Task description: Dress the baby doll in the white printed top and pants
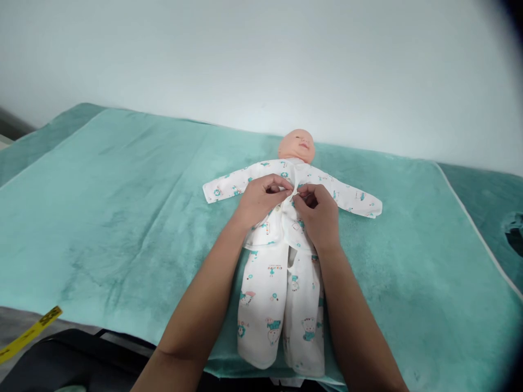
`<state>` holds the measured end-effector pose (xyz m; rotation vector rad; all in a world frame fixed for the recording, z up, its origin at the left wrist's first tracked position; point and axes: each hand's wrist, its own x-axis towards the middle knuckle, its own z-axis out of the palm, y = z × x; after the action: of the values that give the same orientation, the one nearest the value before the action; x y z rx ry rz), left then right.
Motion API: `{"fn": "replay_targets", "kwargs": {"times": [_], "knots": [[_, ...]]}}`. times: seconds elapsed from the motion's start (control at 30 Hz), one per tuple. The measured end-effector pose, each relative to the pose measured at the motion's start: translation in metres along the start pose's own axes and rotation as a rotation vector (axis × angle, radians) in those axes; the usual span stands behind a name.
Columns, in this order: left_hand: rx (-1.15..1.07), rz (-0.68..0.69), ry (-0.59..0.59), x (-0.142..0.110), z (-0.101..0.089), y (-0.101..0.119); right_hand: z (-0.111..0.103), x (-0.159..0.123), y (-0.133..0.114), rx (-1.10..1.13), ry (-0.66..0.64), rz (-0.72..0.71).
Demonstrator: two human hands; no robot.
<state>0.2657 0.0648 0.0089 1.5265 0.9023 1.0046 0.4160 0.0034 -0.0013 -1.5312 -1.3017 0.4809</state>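
Observation:
A baby doll (297,145) lies on its back, wearing a white printed jacket (267,234) and matching trousers (263,305). Both sleeves stretch out to the sides. Over the chest, my left hand (263,198) pinches one front edge of the jacket. Opposite it, my right hand (318,209) pinches the other edge, the fingertips of both hands almost meeting at the front opening. Whether a button sits between the fingers is hidden. Below my hands the jacket's lower front hangs slightly apart over the trousers.
A green cloth (102,207) covers the table under the doll. Behind it rises a white wall (245,60). At the lower left are a black object (77,359) and a yellow strip (30,333). A dark item (515,234) lies at the right edge.

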Motion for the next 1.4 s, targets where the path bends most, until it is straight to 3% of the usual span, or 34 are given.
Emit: {"fn": "replay_targets", "kwargs": {"times": [0.4,0.63,0.93,1.1,1.4], "knots": [[-0.018,0.025,-0.027,-0.0017,0.0029,0.0023,0.0004,-0.0002,-0.0007,-0.009,0.007,-0.013],[0.063,0.081,0.033,0.001,0.0056,-0.0014,0.0006,0.0004,-0.0003,-0.006,-0.001,-0.015],[-0.16,0.005,-0.081,0.001,0.003,0.0032,-0.0003,0.0001,-0.0002,0.033,-0.017,0.006],[-0.044,0.06,-0.124,0.0003,-0.0008,-0.0001,-0.0017,0.0004,-0.0019,0.039,-0.032,0.016],[0.204,0.163,-0.056,-0.0005,0.0002,0.006,-0.0029,-0.0011,-0.0061,0.074,-0.007,0.058]]}}
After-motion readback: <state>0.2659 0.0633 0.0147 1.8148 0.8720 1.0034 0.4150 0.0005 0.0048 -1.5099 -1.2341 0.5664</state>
